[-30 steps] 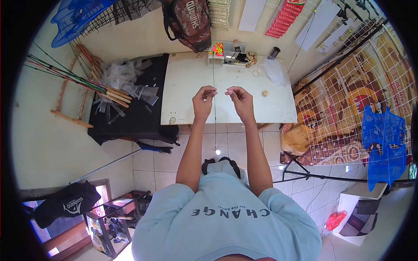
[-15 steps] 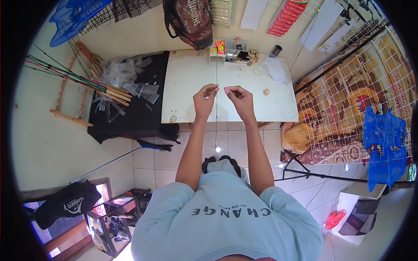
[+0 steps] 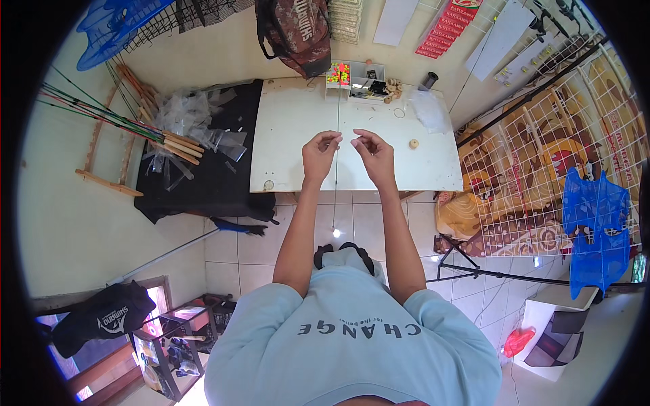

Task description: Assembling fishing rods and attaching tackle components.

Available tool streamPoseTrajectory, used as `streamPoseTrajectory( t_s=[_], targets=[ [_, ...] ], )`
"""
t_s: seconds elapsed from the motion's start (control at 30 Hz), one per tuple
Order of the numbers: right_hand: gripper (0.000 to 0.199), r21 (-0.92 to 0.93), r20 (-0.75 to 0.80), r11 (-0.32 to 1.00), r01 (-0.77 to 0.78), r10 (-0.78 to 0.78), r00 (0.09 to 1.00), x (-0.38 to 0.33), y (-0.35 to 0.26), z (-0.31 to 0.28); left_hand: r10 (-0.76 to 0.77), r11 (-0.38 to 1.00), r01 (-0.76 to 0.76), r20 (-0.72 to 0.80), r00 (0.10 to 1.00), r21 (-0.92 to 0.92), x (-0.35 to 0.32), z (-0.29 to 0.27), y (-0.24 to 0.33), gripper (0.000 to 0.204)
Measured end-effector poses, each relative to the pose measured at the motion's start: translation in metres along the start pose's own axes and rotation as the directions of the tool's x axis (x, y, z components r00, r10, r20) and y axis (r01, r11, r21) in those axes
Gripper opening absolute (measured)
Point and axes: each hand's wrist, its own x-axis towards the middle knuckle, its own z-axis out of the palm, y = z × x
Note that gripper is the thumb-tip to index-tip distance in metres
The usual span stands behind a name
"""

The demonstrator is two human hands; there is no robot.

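Head view looks straight down on a person standing at a white table (image 3: 291,128), both bare forearms coming up from the lower edge. Left hand (image 3: 319,154) is raised over the table's near half with its fingertips drawn together, pinching a thin line (image 3: 336,183) that runs nearly straight up and down through the picture, from the far edge of the table down past the near edge and over the tiled floor (image 3: 233,243). Right hand (image 3: 374,154) sits just beside the left, apart from it by a small gap, its thumb and forefinger also pressed together at the tips (whether they close on the same line or on something tiny is too small to tell). On the table to the right of the hands lies a small round tan spool (image 3: 413,143), and farther back a thin ring (image 3: 399,114) and a crumpled clear bag (image 3: 430,108). Along the far edge stands a small tray (image 3: 359,73) with bright pink and yellow bits at its left end. Left of the table a black cloth (image 3: 203,169) carries clear plastic sleeves and a bundle of thin rods (image 3: 115,122). A camouflage backpack (image 3: 296,30) hangs on the wall behind.
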Motion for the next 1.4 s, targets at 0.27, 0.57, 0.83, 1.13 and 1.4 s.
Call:
streamPoseTrajectory(
  t_s=[0.27,0.57,0.83,1.13,1.4],
  targets=[
    [0.008,-0.193,-0.099,0.970,0.146,-0.168,0.981,0.005,0.003,0.004,-0.009,0.999,0.008,0.033,0.999,0.032,-0.001,0.003,0.003,0.011],
    [0.008,-0.427,-0.090,0.878,0.216,-0.279,0.956,0.009,0.005,0.009,0.021,0.999,-0.023,0.066,0.998,0.035,-0.001,0.004,-0.003,0.012],
    [0.006,-0.363,-0.055,0.892,0.270,-0.310,0.949,0.009,0.007,0.011,0.029,0.999,-0.031,0.071,0.997,0.028,-0.001,0.004,-0.007,0.011],
    [0.010,-0.326,0.020,0.900,0.290,-0.300,0.954,0.010,0.001,0.009,0.042,0.998,-0.046,0.078,0.996,0.047,0.000,0.004,-0.010,0.011],
    [0.008,-0.346,0.094,0.890,0.295,-0.280,0.955,0.014,0.004,0.004,0.073,0.992,-0.083,0.110,0.991,0.094,0.000,0.004,-0.009,0.013]
  ],
)
